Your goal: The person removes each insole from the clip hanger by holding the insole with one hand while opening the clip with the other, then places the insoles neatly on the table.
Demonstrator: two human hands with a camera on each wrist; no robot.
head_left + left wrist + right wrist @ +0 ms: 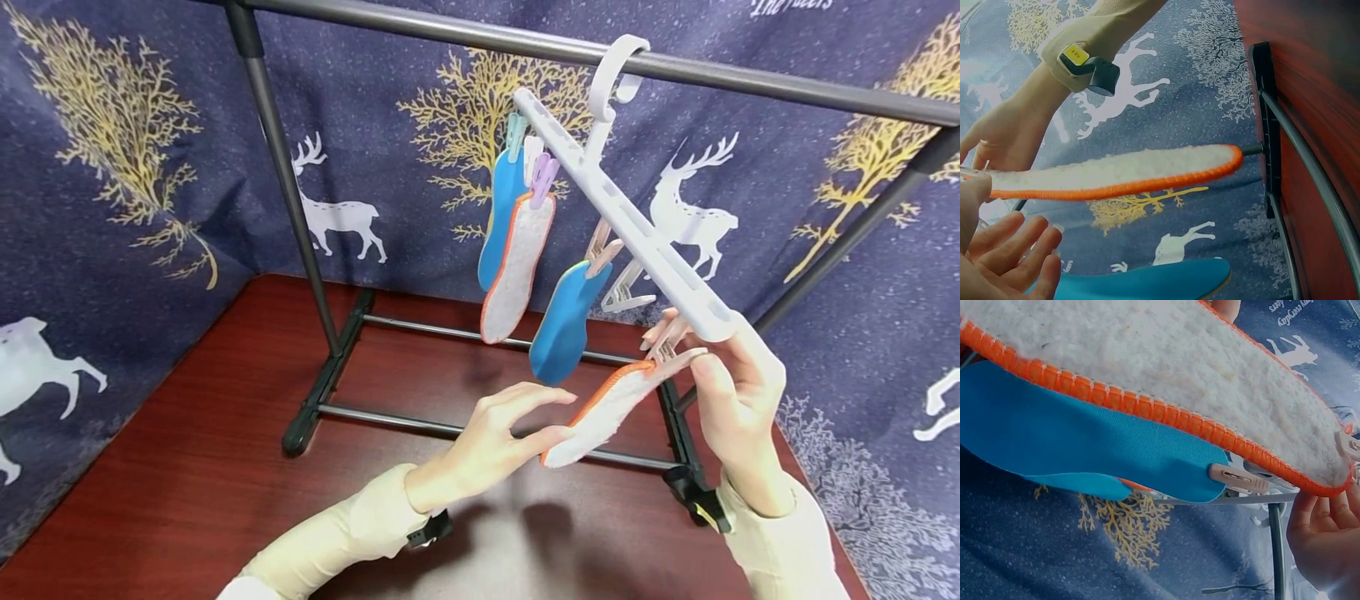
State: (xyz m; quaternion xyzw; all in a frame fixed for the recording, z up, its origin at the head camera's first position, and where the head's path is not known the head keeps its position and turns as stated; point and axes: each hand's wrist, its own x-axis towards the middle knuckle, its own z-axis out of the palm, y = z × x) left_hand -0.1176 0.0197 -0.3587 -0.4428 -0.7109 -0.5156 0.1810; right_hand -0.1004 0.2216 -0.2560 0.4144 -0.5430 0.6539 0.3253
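Observation:
My right hand [738, 392] is at the hanger's near end, its thumb and fingers pinching a pale pink clothespin [667, 350]. That clothespin sits at the upper end of a fleecy white insole [607, 412] with orange stitched edging, which slants down to the left. My left hand [480, 442] is beside the insole's lower end, fingers extended and apart from the thumb, which overlaps the insole's edge. In the left wrist view the insole's rounded free end stands clear of the fingers. A blue insole [570, 325] hangs just behind from another pink clothespin [602, 257].
A white hanger [645, 233] hooks over the dark rack bar [450, 29]. Farther along hang another blue insole [504, 208] and a white, orange-edged one [519, 271]. A pale clothespin [626, 292] dangles without an insole. The rack's base rails [397, 421] cross the reddish-brown table [187, 467].

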